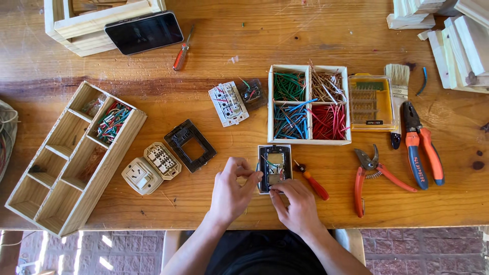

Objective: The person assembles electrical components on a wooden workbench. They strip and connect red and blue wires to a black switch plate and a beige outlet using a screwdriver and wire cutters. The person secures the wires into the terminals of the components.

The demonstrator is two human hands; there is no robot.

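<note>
A small black-framed switch module point(275, 167) with coloured wires inside lies near the table's front edge. My left hand point(233, 191) pinches its left edge with thumb and fingers. My right hand point(296, 204) presses fingertips on its lower edge. A red-handled screwdriver point(313, 184) lies just to the right of the module, touching neither hand. Just above the module stands a wooden box point(308, 104) with four compartments of green, tan, blue and red wire pieces.
Red pruning shears point(371, 175), orange pliers point(422, 150), a brush point(398, 97) and a yellow bit case point(371, 103) lie right. Left are a black frame point(190, 145), beige socket parts point(151, 168), a long divided wooden tray point(71, 158). A phone point(144, 32) rests at the back.
</note>
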